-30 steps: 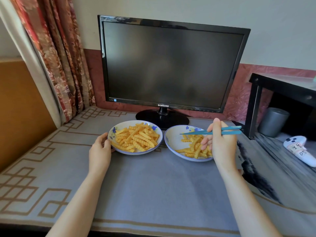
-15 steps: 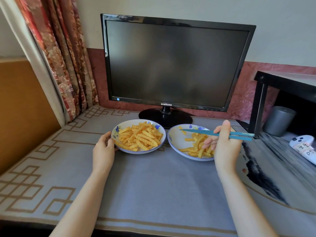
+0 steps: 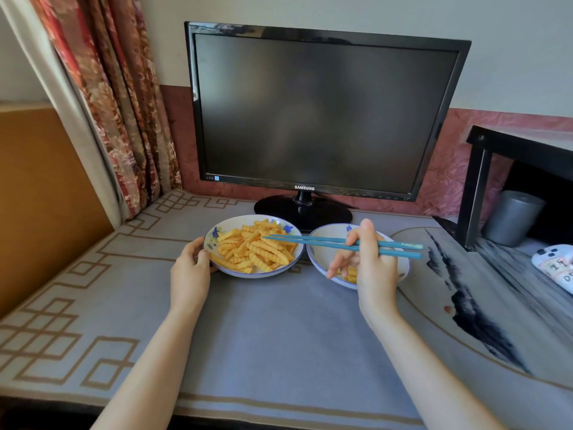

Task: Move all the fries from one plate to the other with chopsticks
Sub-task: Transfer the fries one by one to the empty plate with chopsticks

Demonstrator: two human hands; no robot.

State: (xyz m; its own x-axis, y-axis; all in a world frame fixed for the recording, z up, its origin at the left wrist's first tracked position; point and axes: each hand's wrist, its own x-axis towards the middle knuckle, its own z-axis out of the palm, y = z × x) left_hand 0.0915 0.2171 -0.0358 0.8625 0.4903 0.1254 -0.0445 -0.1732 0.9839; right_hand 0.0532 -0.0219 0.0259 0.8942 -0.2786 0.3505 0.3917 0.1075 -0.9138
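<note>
Left hand (image 3: 189,270): curled on the near-left rim of the left plate (image 3: 212,243), thumb on the edge, steadying it.
Right hand (image 3: 373,265): fingers pinch 2 blue chopsticks (image 3: 325,243) near their thick ends; it hovers over the right plate (image 3: 325,254).
Chopstick tips: close together, over the fries (image 3: 254,248) heaped on the left plate; whether they touch or hold a fry cannot be told.
Fries, location: most lie on the left plate; a few fries on the right plate (image 3: 350,274) show beside the right hand, the rest of that plate is hidden.
Risk 1: the crinkle-cut pieces overlap, so a pinch could lift 2 and shed 1 on the mat (image 3: 279,336).
Risk 2: the plates sit just beside each other; a loose pinch could drop a fry in the gap between the rims.
Risk 3: the long reach from the thick ends gives weak tip pressure; a fry could rotate and slip.
Risk 4: the right hand blocks sight of the right plate, so a release there is poorly aimed.
Writing, monitor (image 3: 322,110): "SAMSUNG" on the lower bezel; small mark at bezel left, not legible.
Writing, white object (image 3: 555,265): dark handwritten marks, not legible.
</note>
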